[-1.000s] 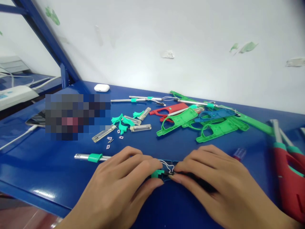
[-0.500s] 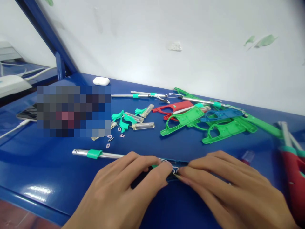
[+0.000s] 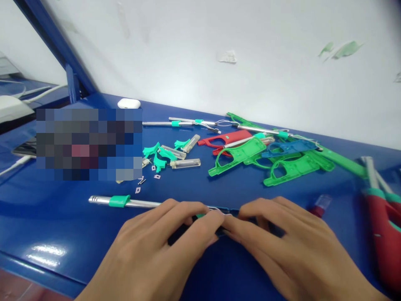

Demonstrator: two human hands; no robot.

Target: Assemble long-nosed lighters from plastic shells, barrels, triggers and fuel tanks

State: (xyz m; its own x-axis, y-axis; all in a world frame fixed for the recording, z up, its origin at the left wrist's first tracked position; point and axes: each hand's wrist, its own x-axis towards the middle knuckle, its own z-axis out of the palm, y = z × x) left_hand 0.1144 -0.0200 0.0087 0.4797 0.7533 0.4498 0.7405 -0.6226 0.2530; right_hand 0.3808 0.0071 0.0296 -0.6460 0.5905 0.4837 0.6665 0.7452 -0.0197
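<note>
A long lighter lies on the blue table (image 3: 62,221), its metal tube (image 3: 140,203) with a teal collar (image 3: 119,201) pointing left. My left hand (image 3: 156,246) and my right hand (image 3: 288,246) both rest over its blue body, which they almost wholly hide. The fingertips of both hands meet in a pinch where a thin white wire (image 3: 225,214) and a teal piece (image 3: 200,216) show. A small red-ended clear part (image 3: 319,205) lies just right of my right hand.
Green (image 3: 238,156), red (image 3: 228,139) and blue (image 3: 291,148) lighter shells lie in a heap behind. Clear fuel tanks (image 3: 185,163), teal triggers (image 3: 151,149), small white bits and more metal tubes (image 3: 163,123) lie at left centre. A red assembled lighter (image 3: 382,225) is at the right edge, a white earbud case (image 3: 128,103) far back.
The fingertips of both hands have drawn closer together and now cover more of the teal piece and wire. The view has shifted slightly; the lighter has stayed in place.
</note>
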